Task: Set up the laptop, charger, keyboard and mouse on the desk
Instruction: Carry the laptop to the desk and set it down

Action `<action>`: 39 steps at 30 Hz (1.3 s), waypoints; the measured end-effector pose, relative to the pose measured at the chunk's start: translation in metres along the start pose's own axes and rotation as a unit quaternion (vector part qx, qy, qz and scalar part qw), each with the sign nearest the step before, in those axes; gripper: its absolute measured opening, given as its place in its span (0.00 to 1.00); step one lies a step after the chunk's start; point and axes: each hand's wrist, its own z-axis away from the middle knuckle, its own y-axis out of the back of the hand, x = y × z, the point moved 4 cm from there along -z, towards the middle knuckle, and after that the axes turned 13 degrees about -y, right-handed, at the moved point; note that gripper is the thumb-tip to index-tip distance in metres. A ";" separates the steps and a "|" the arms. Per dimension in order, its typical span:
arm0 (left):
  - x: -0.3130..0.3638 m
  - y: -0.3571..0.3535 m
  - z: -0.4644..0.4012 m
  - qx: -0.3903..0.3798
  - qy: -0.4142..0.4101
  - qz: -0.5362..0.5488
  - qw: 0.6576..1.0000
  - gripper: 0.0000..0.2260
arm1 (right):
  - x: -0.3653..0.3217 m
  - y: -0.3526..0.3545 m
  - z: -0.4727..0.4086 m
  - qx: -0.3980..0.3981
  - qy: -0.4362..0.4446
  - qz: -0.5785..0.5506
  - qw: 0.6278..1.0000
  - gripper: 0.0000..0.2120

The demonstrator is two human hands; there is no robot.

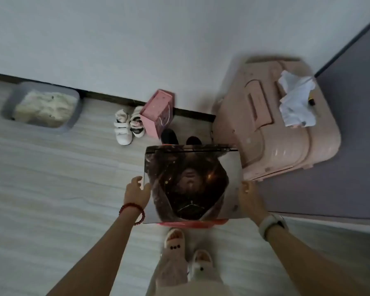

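A pale wood floor (51,178) meets a white wall. Above it, both hands hold a closed laptop (190,184) level between them: the left hand (136,192) grips its left edge, the right hand (249,194) its right edge. A pink suitcase (276,129) stands beyond the right hand.

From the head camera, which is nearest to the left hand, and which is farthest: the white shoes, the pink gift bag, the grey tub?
Measured from the left hand, gripping the laptop's left edge:
1. White shoes, on the floor just ahead.
2. Pink gift bag, ahead and slightly right, against the wall.
3. Grey tub, far off to the left.
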 end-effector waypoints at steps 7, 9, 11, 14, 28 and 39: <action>-0.056 -0.055 -0.061 -0.021 0.071 -0.028 0.997 0.44 | 0.005 -0.039 -0.078 0.022 -0.036 0.025 0.999 0.33; -0.065 -0.068 -0.072 -0.022 0.070 0.021 0.997 0.48 | 0.005 -0.050 -0.088 0.007 -0.033 -0.002 0.999 0.40; -0.072 -0.077 -0.077 -0.010 0.073 0.050 0.996 0.48 | 0.010 -0.056 -0.102 0.004 -0.034 -0.031 0.999 0.44; -0.074 -0.083 -0.076 0.022 0.072 0.042 0.996 0.44 | 0.012 -0.057 -0.110 0.007 -0.031 -0.051 0.998 0.46; -0.049 -0.013 -0.017 0.098 0.090 0.062 0.989 0.41 | -0.035 -0.034 -0.054 -0.028 0.006 -0.019 0.999 0.43; -0.050 0.187 0.141 0.314 0.133 0.149 0.928 0.39 | -0.199 -0.050 0.149 -0.071 0.238 0.095 0.964 0.43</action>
